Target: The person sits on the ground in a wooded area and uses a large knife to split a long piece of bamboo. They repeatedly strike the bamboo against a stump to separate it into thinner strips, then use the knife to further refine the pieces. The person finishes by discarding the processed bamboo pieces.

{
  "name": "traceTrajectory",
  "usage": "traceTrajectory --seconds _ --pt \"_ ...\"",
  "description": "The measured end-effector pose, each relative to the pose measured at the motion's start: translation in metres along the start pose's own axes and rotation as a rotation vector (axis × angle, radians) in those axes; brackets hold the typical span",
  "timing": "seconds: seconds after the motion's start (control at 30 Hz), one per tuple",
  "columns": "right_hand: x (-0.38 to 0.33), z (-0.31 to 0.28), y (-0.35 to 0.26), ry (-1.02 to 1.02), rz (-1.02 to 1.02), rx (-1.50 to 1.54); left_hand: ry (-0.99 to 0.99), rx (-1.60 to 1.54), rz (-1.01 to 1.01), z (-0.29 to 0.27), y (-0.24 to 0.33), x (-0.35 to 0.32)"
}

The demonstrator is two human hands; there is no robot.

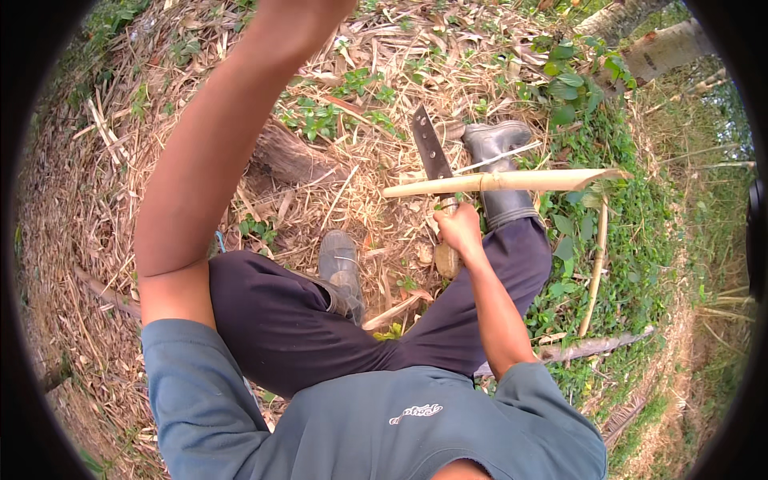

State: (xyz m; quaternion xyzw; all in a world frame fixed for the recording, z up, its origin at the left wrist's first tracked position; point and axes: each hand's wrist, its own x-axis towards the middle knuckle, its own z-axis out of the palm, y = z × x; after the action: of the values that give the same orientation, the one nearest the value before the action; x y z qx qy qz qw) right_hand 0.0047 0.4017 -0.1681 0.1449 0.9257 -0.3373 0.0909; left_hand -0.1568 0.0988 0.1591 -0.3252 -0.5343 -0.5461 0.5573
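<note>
Head view: right hand clenches a flat steel machete against smooth pale bamboo; left hand out of frame.

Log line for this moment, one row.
right hand: grips machete | blade: against bamboo pole | left hand: raised, out of frame | right boot: beside pole

Seen from above, a seated person's right hand grips a machete at frame centre, its blade crossing a pale bamboo stick. The left arm rises out of the top edge. Rubber boots rest on dry leaves.
</note>
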Motion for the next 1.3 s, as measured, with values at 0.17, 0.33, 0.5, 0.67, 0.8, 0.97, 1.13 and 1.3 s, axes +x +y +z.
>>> traceTrajectory --seconds 0.17,0.33,0.5,0.67,0.8,0.97,1.13,1.3 --pt "-0.001 0.004 -0.061 -0.007 0.053 -0.076 -0.373 0.051 -0.144 0.032 0.018 -0.075" --pt "-0.007 0.025 -0.105 0.014 0.042 -0.029 -0.502 0.264 -0.266 0.054 0.039 -0.109" --pt "-0.022 0.048 -0.116 0.053 0.011 0.019 -0.611 0.386 -0.524 0.035 0.019 -0.122" --pt "-0.026 0.057 -0.105 0.073 -0.033 0.089 -0.659 0.402 -0.595 0.013 0.035 -0.126" --pt "-0.026 0.049 -0.104 -0.017 -0.002 0.125 -0.704 0.480 -0.555 0.004 0.040 -0.122" --pt "-0.019 0.039 -0.094 -0.126 -0.031 0.122 -0.761 0.518 -0.577 0.003 0.043 -0.119" --pt "0.013 0.076 -0.034 -0.246 0.265 0.436 -0.619 0.597 -0.710 -0.020 0.018 -0.115" --pt "-0.029 0.118 0.033 -0.009 0.313 0.238 -0.489 0.595 -0.742 -0.071 0.005 -0.122"
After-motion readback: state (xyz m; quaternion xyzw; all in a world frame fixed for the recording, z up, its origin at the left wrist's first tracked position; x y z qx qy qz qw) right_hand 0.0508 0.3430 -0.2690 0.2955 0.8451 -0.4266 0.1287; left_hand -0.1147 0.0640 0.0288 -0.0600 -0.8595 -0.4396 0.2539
